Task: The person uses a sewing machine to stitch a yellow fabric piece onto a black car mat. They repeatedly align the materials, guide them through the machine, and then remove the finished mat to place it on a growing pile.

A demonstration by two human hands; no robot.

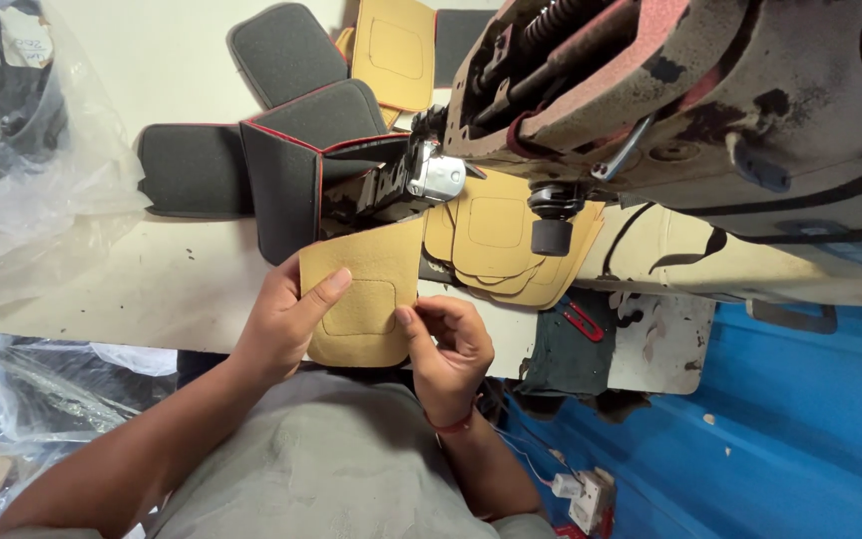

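Two hands on one tan leather piece [363, 299] at counter [152, 289] edge, before sewing machine [670, 110]. Left hand [286, 324] pinches left edge, right hand [451, 344] grips lower right. Piece could be fed crooked if grip slackens; fingers judged endangered near presser foot [436, 175].

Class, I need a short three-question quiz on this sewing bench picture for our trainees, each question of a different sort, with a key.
1. True or false: both hands hold the tan panel.
2. Which colour is the trim on the dark grey pieces? A) red B) white C) green
3. Fill in: a stack of tan panels lies under the ______ machine.

Key
1. True: the left hand grips its left edge with the thumb on top, and the right hand pinches its right edge.
2. A
3. sewing
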